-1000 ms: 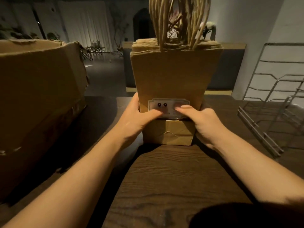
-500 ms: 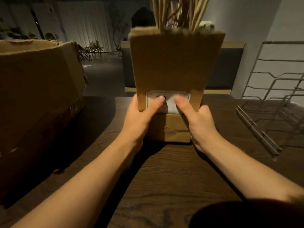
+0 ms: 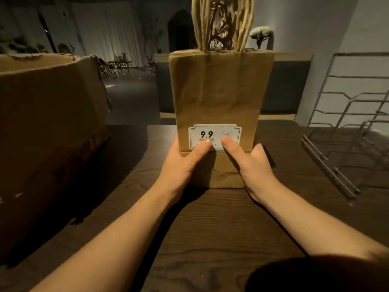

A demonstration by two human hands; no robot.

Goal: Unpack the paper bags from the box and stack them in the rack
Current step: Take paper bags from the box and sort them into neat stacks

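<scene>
Upright on the dark wooden table [image 3: 210,239], my left hand [image 3: 181,165] and right hand [image 3: 252,165] grip the flat brown paper bags [image 3: 219,98], thumbs on their white "9.9" label [image 3: 214,135].

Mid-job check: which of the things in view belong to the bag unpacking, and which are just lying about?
Part of the job:
- stack of paper bags, held upright on the table by the left hand and right hand
- cardboard box, at left
- wire rack, at right

Just lying about:
- white flowers behind the bags
- bench seat beyond the table
</scene>
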